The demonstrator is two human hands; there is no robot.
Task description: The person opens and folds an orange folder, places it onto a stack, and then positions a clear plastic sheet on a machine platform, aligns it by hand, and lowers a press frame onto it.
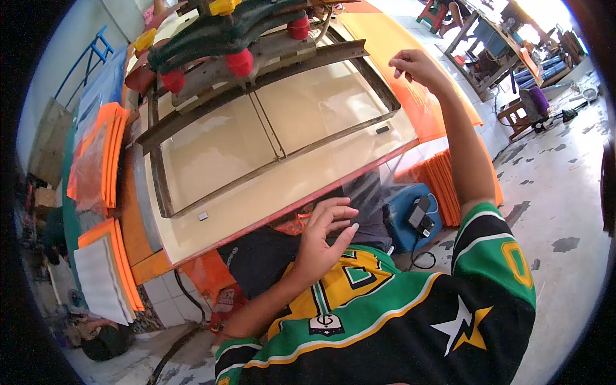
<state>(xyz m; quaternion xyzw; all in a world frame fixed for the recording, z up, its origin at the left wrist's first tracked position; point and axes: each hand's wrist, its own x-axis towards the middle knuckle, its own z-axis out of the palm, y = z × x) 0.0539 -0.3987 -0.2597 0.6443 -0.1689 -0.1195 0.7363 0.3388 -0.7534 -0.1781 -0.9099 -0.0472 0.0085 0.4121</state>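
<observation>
My left hand (323, 239) is raised just off the front edge of the cream board (237, 228), its fingers bent but apart, with nothing in it. Stretched out at the right, my right hand (414, 67) is over the orange sheets (443, 122) beside the board. Its fingers are curled together; what they hold, if anything, is too small to tell. A dark metal frame (165, 186) with a middle bar lies on the board. Green machine arms with red knobs (239, 63) stand over its far side. Clear plastic film hangs below the board's front edge.
Orange stacks stand left (115, 160) and lower right (433, 186) of the board. A blue stool (410, 234) bears a black adapter with a cable. Farther right are a workbench (507, 38) and a wooden stool (516, 119). Part of another person shows at the top right.
</observation>
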